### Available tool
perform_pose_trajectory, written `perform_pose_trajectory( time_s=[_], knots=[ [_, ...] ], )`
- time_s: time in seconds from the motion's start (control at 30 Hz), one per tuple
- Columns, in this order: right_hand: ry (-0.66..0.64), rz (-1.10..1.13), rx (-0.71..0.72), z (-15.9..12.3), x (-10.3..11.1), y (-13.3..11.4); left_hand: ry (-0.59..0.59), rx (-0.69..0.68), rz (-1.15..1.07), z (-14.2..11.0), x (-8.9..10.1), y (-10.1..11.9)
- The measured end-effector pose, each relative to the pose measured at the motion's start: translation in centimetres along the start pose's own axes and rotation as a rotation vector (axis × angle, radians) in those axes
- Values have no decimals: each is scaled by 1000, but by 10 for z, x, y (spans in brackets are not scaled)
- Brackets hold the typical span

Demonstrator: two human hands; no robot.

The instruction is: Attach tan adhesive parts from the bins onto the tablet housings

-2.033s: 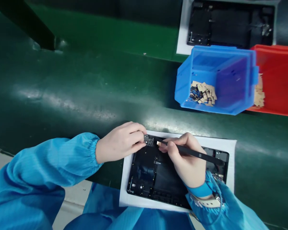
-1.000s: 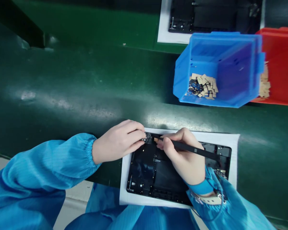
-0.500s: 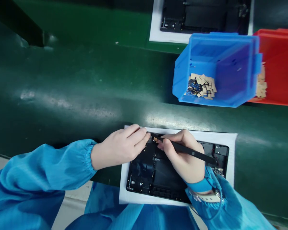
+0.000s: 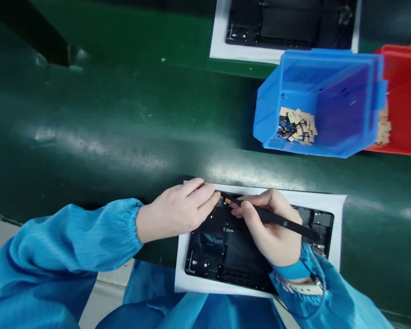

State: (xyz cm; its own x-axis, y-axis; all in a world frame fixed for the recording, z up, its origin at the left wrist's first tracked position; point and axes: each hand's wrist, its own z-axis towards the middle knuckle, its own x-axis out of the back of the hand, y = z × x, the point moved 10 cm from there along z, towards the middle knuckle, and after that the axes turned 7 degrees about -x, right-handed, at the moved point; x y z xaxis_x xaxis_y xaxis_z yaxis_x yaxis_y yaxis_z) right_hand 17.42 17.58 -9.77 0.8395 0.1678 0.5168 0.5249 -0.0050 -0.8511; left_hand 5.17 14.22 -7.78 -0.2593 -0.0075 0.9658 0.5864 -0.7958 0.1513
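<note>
A black opened tablet chassis (image 4: 226, 251) lies on a white sheet (image 4: 334, 205) at the near edge of the green belt. My left hand (image 4: 180, 210) rests on its top left corner, fingers together and pressing down on a small part there. My right hand (image 4: 270, 228) grips black tweezers (image 4: 277, 220) like a pen. The tips of the tweezers hold a small tan piece (image 4: 228, 201) right beside my left fingertips.
A blue bin (image 4: 329, 100) with several small tan and blue parts stands at the back right, and a red bin (image 4: 402, 100) beside it. Another black chassis on a white sheet (image 4: 287, 27) lies at the top edge. The green conveyor belt (image 4: 106, 114) stretches to the left.
My left fingers went from pinching a small part at the corner to lying flatter and pressing on it. The tweezers stayed at the same corner. The view shifted slightly.
</note>
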Motion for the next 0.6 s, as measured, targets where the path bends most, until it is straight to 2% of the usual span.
perform_pose_trajectory(
  time_s=[0.37,0.6],
  knots=[
    [-3,229,-151,2,6,16,1,12,-1,-2,-1,-1],
    [16,202,-177,3,6,18,34,-29,14,-2,2,4]
  ],
)
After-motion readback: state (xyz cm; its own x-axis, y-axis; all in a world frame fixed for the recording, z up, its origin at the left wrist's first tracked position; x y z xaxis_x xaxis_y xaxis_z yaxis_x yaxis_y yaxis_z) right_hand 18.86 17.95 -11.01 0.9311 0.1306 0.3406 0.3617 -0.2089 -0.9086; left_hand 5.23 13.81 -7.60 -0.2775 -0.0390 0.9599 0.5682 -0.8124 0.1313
